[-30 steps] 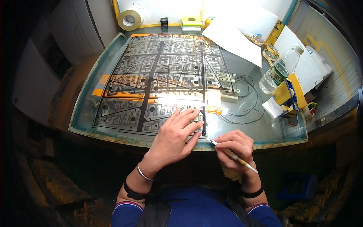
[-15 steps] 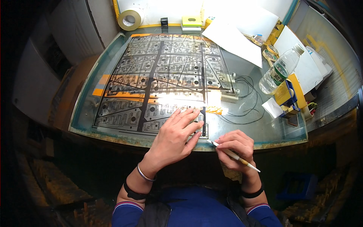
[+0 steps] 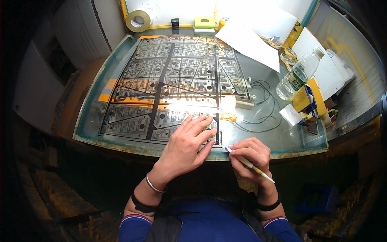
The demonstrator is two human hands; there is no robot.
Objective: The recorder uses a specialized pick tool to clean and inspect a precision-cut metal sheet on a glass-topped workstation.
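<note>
Left hand [image 3: 186, 141] spread on our black-patterned clear sheet [image 3: 127, 124], flat on the glass table [image 3: 278, 139]; right hand [image 3: 253, 155] pinches our slim white-and-tan pen-like tool [image 3: 258, 170]. Tip just shifted rightward; contact unclear.

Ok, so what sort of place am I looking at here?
Most likely a small workshop bench: a glass-like tabletop carries a large sheet printed with dark, circuit-like patterns, the right hand holds a slim pen-like tool, and a tape roll stands near the back.
</note>
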